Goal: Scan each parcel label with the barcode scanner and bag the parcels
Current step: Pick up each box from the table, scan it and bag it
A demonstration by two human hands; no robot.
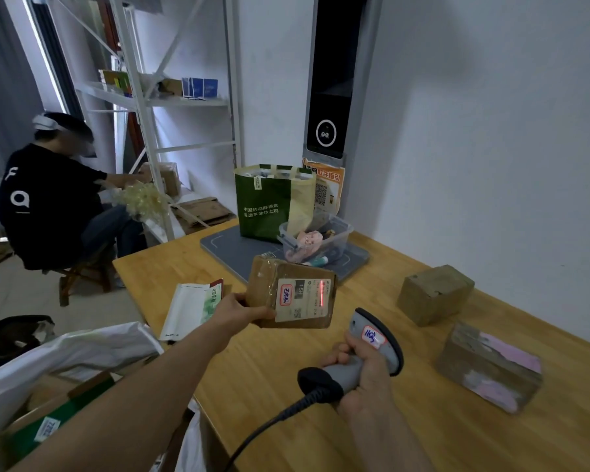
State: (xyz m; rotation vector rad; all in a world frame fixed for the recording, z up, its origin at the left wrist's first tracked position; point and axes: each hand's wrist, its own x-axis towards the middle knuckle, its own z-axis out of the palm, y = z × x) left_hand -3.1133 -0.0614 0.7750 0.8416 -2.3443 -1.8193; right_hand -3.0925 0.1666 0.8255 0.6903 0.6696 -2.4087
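My left hand (241, 310) grips a flat brown taped parcel (292, 294) by its left edge, above the wooden table (286, 386). The parcel's white label faces me, and a red scan line crosses the label's right side. My right hand (361, 369) holds a grey barcode scanner (372, 342) by its handle, its head aimed up at the label. The scanner's black cable trails toward the table's near edge. A large white bag (65, 362) stands open at the lower left, with boxes inside.
Two more brown parcels lie on the right: one (435, 294) further back, one with pink patches (491, 367) nearer. A white mailer (191, 310) lies at the table's left edge. Behind are a grey mat (225, 247), a green bag (269, 202) and a clear bin (315, 238). A seated person (52, 202) works at left.
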